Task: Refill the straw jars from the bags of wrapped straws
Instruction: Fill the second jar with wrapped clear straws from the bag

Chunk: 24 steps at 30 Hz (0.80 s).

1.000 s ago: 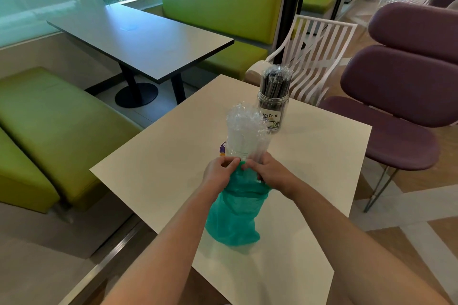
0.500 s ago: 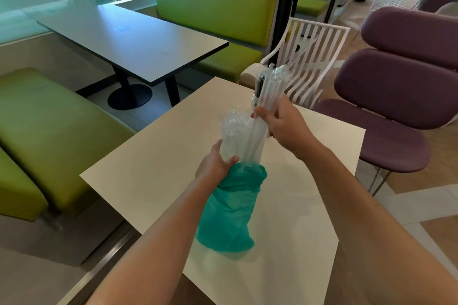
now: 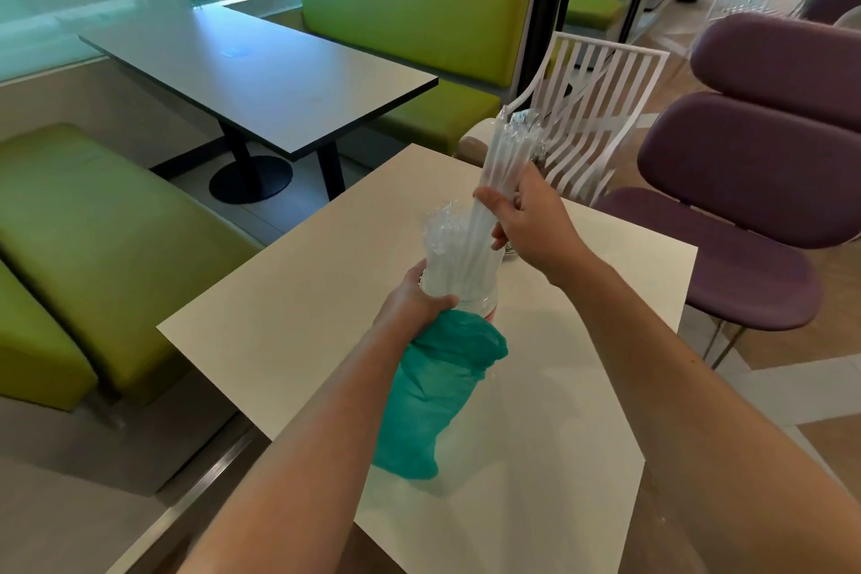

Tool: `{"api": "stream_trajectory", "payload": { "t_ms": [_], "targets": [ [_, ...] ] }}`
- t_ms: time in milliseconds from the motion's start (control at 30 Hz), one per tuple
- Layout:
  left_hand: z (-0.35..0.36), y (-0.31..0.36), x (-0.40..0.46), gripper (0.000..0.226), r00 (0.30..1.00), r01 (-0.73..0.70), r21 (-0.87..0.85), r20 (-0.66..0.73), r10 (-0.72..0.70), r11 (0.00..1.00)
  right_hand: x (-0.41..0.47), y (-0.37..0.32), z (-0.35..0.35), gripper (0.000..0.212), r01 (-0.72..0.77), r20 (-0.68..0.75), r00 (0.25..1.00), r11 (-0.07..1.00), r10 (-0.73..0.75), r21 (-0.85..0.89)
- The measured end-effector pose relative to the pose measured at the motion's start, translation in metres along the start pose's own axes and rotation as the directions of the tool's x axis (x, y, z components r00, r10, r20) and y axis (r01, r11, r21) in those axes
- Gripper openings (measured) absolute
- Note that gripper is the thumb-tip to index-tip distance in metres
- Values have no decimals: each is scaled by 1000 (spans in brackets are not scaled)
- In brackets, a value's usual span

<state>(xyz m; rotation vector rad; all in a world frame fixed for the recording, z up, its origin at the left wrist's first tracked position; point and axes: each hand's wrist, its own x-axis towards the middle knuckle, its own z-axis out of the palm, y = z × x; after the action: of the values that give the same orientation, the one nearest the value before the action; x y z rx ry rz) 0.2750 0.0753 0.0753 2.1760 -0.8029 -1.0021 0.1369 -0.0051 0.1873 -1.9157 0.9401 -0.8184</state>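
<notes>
The right hand (image 3: pixel 522 224) has its grip clenched round a bundle of wrapped straws (image 3: pixel 505 168), drawn up and tilted away above the teal bag (image 3: pixel 438 392), with the lower ends seemingly not yet clear of the straws packed in the bag's mouth. The left hand (image 3: pixel 414 298) clasps that mouth, fingers curled round the remaining straws (image 3: pixel 442 247), pinning the bag against the desk (image 3: pixel 582 340). To do this well, I'd say keep the left grip firm and low while the right lifts straight along the straws, so none snag or spill. The jar, just beyond the bag, is mostly hidden behind the right hand.
</notes>
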Motion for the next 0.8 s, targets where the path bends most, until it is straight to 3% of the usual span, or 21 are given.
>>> {"api": "stream_trajectory", "payload": {
  "t_ms": [267,400,500,667,800],
  "targets": [
    [0,-5,1,84,998,-57,59,-18,58,997,-15,49,31,27,-134,43,990,991,134,7],
    [-1,-6,0,83,997,-71,58,-17,72,996,-21,58,39,45,-47,12,999,996,48,-70],
    [-1,-5,0,83,998,-54,91,-22,57,994,-14,51,35,55,-32,9,999,999,32,-23],
    [0,-5,0,82,998,-54,106,-19,57,993,-12,47,38,26,-54,26,998,998,55,-41],
    [0,-5,-2,81,996,-89,93,-24,91,992,-24,62,53,36,-83,31,996,996,83,-15]
  ]
}}
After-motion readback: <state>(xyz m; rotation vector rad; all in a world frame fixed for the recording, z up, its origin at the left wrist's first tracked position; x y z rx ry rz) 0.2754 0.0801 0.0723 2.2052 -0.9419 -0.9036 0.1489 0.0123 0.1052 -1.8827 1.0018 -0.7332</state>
